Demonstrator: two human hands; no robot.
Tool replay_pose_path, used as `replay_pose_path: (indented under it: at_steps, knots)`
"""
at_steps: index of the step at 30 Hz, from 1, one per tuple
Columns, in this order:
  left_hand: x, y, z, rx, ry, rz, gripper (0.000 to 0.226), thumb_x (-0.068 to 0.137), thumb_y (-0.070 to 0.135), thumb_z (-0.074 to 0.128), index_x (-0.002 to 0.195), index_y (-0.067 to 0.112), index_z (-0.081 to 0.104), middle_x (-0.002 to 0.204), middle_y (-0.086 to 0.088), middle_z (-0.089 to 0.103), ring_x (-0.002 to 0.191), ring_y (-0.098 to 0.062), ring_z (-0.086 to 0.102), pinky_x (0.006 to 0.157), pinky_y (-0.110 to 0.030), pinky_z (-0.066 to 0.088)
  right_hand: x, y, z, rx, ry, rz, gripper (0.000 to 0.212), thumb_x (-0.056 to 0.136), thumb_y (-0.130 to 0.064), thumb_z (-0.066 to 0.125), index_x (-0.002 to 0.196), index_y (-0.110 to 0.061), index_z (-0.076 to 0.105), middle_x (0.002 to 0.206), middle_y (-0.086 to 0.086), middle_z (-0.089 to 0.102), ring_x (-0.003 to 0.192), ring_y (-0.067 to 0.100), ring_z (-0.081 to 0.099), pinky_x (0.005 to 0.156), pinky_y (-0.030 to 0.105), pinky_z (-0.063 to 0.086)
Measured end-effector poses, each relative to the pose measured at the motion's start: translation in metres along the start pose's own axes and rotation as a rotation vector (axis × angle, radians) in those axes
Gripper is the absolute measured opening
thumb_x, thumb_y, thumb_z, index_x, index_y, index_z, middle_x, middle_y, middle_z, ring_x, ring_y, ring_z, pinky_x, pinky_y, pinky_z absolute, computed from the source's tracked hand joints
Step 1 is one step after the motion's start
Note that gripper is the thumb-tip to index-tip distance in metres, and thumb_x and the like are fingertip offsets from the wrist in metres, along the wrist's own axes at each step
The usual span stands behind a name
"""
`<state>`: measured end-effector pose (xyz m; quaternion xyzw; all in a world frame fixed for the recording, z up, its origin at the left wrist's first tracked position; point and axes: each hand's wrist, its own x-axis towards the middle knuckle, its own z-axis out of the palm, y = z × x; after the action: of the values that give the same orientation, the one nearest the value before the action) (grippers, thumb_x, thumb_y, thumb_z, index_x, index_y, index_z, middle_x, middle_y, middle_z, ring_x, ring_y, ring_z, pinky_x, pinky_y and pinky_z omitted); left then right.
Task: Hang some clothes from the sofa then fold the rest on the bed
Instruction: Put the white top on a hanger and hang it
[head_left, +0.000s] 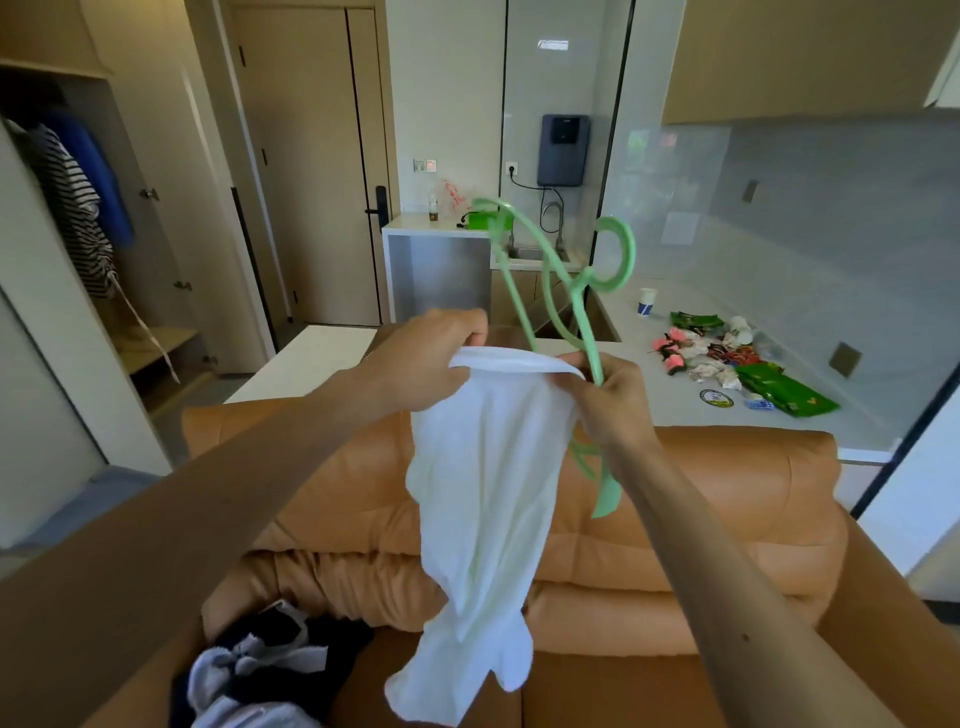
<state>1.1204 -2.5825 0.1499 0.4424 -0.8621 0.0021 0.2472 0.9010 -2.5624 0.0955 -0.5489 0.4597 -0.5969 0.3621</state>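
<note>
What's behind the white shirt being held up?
A green hanger pokes out above and right of the shirt; its middle is hidden by the cloth. Behind both is the orange sofa.

1. White garment (483, 493): hangs limp above the sofa (727, 493), its neck opening stretched between the left hand (415, 364) and the right hand (613, 395).
2. Green hanger (586, 276): plastic, tilted, hook uppermost (lower end behind the cloth).
3. Clothes pile (260, 670): dark and grey, crumpled on the tan sofa seat.
</note>
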Motion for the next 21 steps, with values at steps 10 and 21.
replay_pose_path:
  at_steps: [10,21]
  knots:
    - [-0.027,-0.038,0.001,0.158,0.098,-0.317,0.026,0.077,-0.005,0.059,0.080,0.020,0.051,0.077,0.005,0.055,0.075,-0.024,0.055,0.058,-0.041,0.046,0.010,-0.009,-0.043,0.013,0.152,0.019,0.034,0.084,-0.002,0.070,0.063,-0.028,0.075,0.080,-0.005,0.075,0.081,0.017,0.065,0.073,0.031,0.048]
    - [-0.016,-0.018,-0.017,-0.610,-0.122,-0.509,0.020,0.101,0.016,0.054,0.097,0.004,0.069,0.080,-0.002,0.069,0.071,-0.007,0.067,0.063,-0.018,0.050,-0.003,-0.015,-0.056,-0.072,0.087,0.094,0.013,0.085,-0.030,0.077,0.079,-0.018,0.076,0.079,-0.003,0.070,0.080,0.017,0.062,0.068,0.030,0.043]
